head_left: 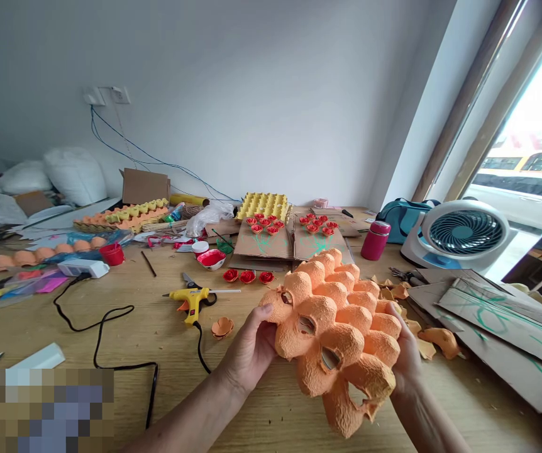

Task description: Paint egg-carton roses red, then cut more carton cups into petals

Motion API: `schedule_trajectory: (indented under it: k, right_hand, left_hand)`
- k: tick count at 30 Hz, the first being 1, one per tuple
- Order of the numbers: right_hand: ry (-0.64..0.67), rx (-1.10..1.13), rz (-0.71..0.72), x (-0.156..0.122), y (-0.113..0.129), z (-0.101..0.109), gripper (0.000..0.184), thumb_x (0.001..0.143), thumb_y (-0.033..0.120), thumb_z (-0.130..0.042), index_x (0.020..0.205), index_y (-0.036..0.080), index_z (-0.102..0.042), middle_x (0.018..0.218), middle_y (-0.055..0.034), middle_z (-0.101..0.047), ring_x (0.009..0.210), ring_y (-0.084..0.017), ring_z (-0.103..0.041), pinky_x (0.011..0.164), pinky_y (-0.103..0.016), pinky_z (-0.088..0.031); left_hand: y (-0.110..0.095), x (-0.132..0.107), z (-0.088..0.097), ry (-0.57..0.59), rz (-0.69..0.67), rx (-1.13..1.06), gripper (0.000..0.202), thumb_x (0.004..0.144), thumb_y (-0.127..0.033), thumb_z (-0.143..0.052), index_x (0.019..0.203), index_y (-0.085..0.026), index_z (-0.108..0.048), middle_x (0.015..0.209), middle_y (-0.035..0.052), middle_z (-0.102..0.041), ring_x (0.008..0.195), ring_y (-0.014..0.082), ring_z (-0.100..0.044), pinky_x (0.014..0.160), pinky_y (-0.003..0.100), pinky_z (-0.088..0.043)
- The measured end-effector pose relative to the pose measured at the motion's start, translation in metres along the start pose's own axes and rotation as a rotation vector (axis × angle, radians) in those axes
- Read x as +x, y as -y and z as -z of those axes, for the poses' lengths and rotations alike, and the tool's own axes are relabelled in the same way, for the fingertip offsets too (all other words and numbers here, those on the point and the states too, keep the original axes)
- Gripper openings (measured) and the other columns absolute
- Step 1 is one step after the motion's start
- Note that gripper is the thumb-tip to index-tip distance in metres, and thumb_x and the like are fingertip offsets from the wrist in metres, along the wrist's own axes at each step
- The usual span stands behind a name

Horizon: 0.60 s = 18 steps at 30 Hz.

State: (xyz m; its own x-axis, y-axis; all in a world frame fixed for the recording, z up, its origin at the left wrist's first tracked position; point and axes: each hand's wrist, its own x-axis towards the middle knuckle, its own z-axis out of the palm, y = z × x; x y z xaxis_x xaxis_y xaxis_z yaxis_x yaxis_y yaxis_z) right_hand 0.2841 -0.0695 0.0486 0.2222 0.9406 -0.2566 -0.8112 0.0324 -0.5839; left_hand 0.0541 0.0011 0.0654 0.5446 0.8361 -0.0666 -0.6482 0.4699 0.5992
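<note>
We clamp left hand [251,347] fingers on orange egg tray [341,327], lower centre, right hand [405,353] grips likewise, fingertips hidden behind, bowl [214,268] left of centre holds red paint [211,258]

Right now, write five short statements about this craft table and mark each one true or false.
1. The left hand and right hand both hold the orange egg tray. True.
2. The yellow glue gun lies on top of that tray. False: it lies on the table, left of the left hand.
3. The fan stands at the right, near the window. True.
4. The tray's cups are all uncut. False: several have holes cut in them.
5. Red paper flowers sit on cardboard sheets beyond the tray. True.
</note>
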Motion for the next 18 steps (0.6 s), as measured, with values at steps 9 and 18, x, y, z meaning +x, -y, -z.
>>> schedule_trajectory:
  k: [9,18]
  right_hand:
    - [0.066,0.041,-0.031,0.006,-0.013,0.009,0.027,0.082,0.050,-0.068,0.091,0.026,-0.077,0.085,-0.0047,-0.082,0.091,-0.032,-0.077,0.088,-0.047,-0.062]
    - [0.051,0.060,0.072,0.004,-0.022,0.002,0.034,0.081,0.053,-0.068,0.095,0.024,-0.076,0.092,-0.0073,-0.082,0.101,-0.033,-0.075,0.097,-0.052,-0.057]
  left_hand:
    - [0.002,0.005,0.004,0.058,0.042,-0.169,0.025,0.074,-0.024,-0.073,0.098,-0.015,-0.072,0.096,0.0072,-0.081,0.091,0.0247,-0.075,0.092,0.038,-0.058]
    - [0.005,0.002,-0.007,0.049,0.032,-0.115,0.041,0.088,-0.046,-0.070,0.116,-0.017,-0.072,0.107,0.0085,-0.079,0.108,0.0307,-0.072,0.099,0.042,-0.054]
